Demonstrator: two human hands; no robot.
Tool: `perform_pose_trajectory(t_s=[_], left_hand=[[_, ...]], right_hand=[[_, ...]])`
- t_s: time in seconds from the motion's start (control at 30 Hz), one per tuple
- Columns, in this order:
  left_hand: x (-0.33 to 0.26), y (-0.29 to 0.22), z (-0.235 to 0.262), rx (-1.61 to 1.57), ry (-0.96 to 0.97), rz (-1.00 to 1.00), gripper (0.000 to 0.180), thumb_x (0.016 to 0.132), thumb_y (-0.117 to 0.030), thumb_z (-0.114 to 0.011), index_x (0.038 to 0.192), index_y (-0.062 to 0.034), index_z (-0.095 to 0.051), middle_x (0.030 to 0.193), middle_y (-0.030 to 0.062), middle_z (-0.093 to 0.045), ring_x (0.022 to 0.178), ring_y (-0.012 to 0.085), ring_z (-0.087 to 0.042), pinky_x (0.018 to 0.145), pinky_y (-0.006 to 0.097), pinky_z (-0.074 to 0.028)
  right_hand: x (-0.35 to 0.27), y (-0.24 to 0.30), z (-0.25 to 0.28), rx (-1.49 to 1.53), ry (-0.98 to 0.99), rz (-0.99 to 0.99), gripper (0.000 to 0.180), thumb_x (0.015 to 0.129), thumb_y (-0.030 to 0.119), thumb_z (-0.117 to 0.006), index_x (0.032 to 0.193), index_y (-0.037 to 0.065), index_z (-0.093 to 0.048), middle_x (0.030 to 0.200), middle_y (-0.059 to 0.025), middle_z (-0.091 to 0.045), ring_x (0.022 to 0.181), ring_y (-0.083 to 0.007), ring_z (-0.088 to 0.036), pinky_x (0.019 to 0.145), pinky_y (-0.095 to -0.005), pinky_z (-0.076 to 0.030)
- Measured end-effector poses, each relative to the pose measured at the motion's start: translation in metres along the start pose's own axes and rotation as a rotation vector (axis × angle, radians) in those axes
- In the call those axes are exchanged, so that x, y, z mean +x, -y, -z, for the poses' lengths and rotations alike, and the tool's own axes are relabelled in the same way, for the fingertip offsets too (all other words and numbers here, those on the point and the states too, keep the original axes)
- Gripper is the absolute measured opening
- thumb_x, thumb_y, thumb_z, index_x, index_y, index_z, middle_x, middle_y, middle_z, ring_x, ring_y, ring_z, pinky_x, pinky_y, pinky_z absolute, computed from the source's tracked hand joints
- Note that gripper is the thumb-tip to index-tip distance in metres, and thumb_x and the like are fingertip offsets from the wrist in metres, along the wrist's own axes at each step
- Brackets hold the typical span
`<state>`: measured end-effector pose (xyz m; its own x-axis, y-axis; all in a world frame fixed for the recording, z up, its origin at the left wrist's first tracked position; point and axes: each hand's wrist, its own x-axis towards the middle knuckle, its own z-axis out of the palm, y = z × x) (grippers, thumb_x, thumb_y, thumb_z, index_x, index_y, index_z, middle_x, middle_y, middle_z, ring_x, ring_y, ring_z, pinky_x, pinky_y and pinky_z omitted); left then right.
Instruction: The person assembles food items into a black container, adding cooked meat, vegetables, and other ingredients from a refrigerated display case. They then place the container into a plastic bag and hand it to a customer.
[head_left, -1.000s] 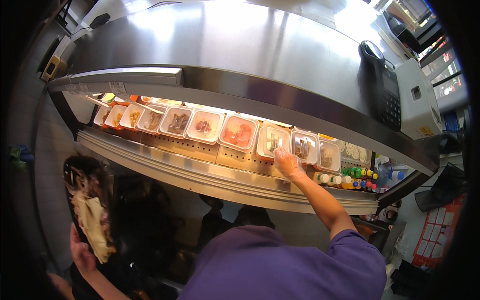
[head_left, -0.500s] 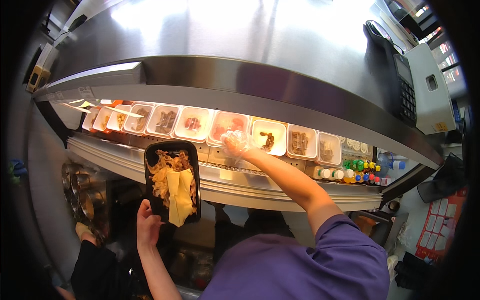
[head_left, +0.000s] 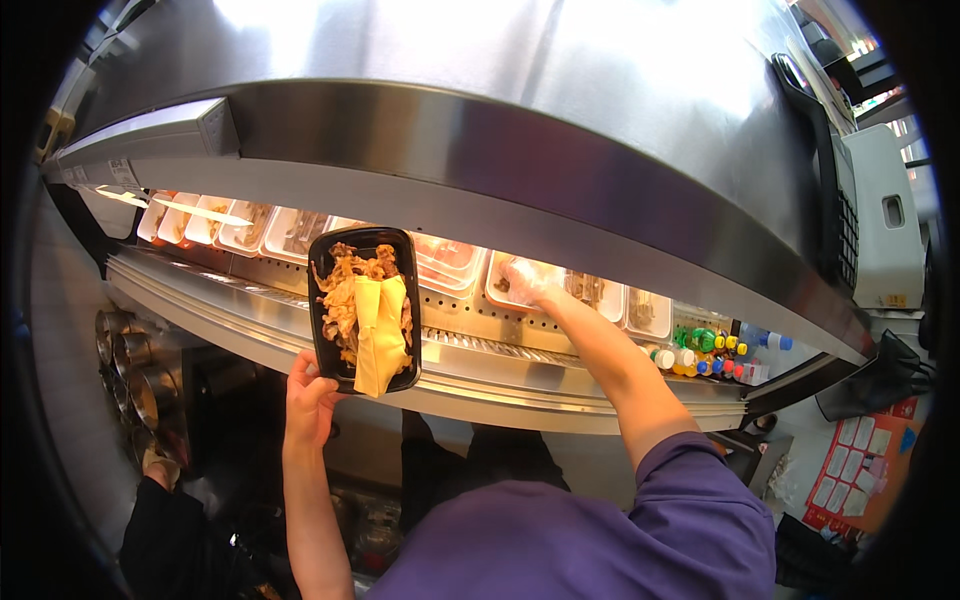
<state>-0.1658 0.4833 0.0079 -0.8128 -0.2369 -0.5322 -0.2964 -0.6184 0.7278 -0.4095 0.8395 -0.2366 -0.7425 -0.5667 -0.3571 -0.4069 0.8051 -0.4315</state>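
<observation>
My left hand grips the lower left corner of a black plastic tray, thumb on the rim. Shredded brown meat fills the tray, with folded yellow slices, like cheese or tofu skin, lying over its right side. My right hand, in a clear plastic glove, reaches into a white food container on the lit shelf. Small brown pieces show beside the glove. The fingertips are blurred and partly hidden. To the left stands a container of pink slices.
More white food containers line the chilled case, and capped bottles stand at its right end. The case's steel top overhangs the shelf. Metal pots and another person's dark sleeve are at lower left.
My right hand has moved right, from the pink-slice container into the one with brown pieces. The tray in my left hand has risen and now overlaps the containers in view.
</observation>
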Motion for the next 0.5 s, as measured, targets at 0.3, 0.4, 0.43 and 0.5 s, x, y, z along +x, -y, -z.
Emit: perform_pose_trajectory(t_s=[0.3, 0.4, 0.43, 0.5], left_hand=[[0.040, 0.021, -0.025, 0.121, 0.013, 0.026, 0.024, 0.079, 0.010, -0.052, 0.092, -0.0086, -0.046, 0.094, 0.0070, -0.062, 0.081, 0.0163, -0.065, 0.073, 0.032, -0.059], [0.052, 0.024, -0.039, 0.143, 0.033, 0.024, 0.023, 0.080, 0.010, -0.052, 0.092, -0.0085, -0.045, 0.094, 0.0064, -0.062, 0.082, 0.0156, -0.065, 0.073, 0.032, -0.059], [0.057, 0.027, -0.037, 0.155, 0.038, 0.037, 0.021, 0.081, 0.009, -0.053, 0.091, -0.0080, -0.046, 0.094, 0.0066, -0.063, 0.081, 0.0155, -0.065, 0.073, 0.032, -0.059], [0.067, 0.031, -0.038, 0.162, 0.053, 0.057, 0.021, 0.081, 0.009, -0.053, 0.091, -0.0077, -0.046, 0.094, 0.0068, -0.063, 0.082, 0.0159, -0.066, 0.073, 0.032, -0.059]], right_hand=[[0.001, -0.029, -0.021, 0.240, -0.019, -0.013, 0.025, 0.088, 0.028, -0.060, 0.088, 0.004, -0.064, 0.089, -0.0191, -0.066, 0.083, -0.0323, -0.064, 0.073, -0.0410, -0.050], [0.001, -0.025, 0.011, 0.320, 0.019, -0.012, 0.024, 0.088, 0.027, -0.060, 0.088, 0.004, -0.064, 0.088, -0.0187, -0.066, 0.082, -0.0318, -0.064, 0.072, -0.0407, -0.050], [-0.002, -0.023, 0.025, 0.373, 0.033, -0.015, 0.023, 0.087, 0.027, -0.060, 0.088, 0.004, -0.064, 0.088, -0.0185, -0.066, 0.082, -0.0316, -0.064, 0.072, -0.0405, -0.050], [-0.013, -0.011, 0.068, 0.504, 0.053, -0.030, 0.022, 0.087, 0.026, -0.060, 0.087, 0.004, -0.064, 0.087, -0.0182, -0.066, 0.081, -0.0313, -0.064, 0.071, -0.0403, -0.050]])
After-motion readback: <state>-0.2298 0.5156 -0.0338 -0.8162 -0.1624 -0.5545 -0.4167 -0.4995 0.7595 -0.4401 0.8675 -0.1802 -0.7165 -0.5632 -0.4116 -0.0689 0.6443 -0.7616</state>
